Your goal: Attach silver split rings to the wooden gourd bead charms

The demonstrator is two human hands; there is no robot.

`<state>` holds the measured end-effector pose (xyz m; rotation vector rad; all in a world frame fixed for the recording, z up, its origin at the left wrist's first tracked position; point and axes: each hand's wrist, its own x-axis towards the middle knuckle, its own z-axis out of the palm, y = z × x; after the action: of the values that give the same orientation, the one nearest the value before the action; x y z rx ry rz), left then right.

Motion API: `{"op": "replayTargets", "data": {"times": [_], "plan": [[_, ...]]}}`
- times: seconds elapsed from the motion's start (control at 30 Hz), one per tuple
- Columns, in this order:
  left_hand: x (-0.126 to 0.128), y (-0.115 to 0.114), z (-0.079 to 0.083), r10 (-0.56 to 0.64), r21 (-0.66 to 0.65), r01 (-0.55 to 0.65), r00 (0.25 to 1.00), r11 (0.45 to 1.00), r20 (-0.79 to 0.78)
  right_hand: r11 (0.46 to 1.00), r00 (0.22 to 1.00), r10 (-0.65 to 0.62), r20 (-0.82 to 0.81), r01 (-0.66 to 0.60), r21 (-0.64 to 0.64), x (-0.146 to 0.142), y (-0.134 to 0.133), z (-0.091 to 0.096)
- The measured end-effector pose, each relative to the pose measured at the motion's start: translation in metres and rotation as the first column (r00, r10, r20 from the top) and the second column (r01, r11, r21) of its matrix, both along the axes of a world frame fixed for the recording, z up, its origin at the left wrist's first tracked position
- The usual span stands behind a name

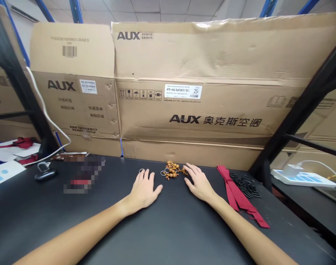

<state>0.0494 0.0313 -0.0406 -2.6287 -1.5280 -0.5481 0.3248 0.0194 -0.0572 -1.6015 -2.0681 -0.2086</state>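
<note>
Both my hands lie flat on a black table (168,228). My left hand (143,189) rests palm down with fingers apart, its fingertips next to a small metal ring (142,170). My right hand (198,181) is also flat and open, holding nothing. Its fingertips reach a small heap of brown wooden gourd charms with key rings (172,170), which lies between the two hands near the table's back edge.
Red ribbons (238,195) and a pile of black loops (247,184) lie right of my right hand. Large AUX cardboard boxes (212,106) wall off the back. A black device (45,173) and a white cable (46,117) are at left; a black frame post (300,117) rises at right.
</note>
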Motion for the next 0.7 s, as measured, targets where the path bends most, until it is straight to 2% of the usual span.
{"op": "replayTargets", "data": {"times": [0.13,0.23,0.43,0.57,0.7], "plan": [[0.000,0.000,0.003,-0.132,-0.002,0.132,0.991,0.991,-0.003,0.998,1.000,0.022,0.009,-0.021,-0.064,0.003,0.005,-0.004],[-0.001,-0.002,0.008,-0.255,0.019,0.254,0.966,0.967,0.049,0.998,0.999,0.048,-0.024,-0.049,-0.043,0.000,0.001,0.000],[-0.003,-0.008,0.019,-0.515,-0.025,0.527,0.837,0.849,0.184,0.990,0.985,0.140,-0.099,-0.141,-0.005,-0.009,-0.017,0.011],[-0.003,-0.009,0.020,-0.565,-0.019,0.577,0.805,0.816,0.184,0.972,0.947,0.236,-0.220,-0.235,0.032,-0.014,-0.023,0.009],[-0.002,-0.007,0.014,-0.525,0.050,0.524,0.836,0.850,0.159,0.970,0.950,0.242,-0.195,-0.234,0.063,-0.018,-0.022,0.006]]}}
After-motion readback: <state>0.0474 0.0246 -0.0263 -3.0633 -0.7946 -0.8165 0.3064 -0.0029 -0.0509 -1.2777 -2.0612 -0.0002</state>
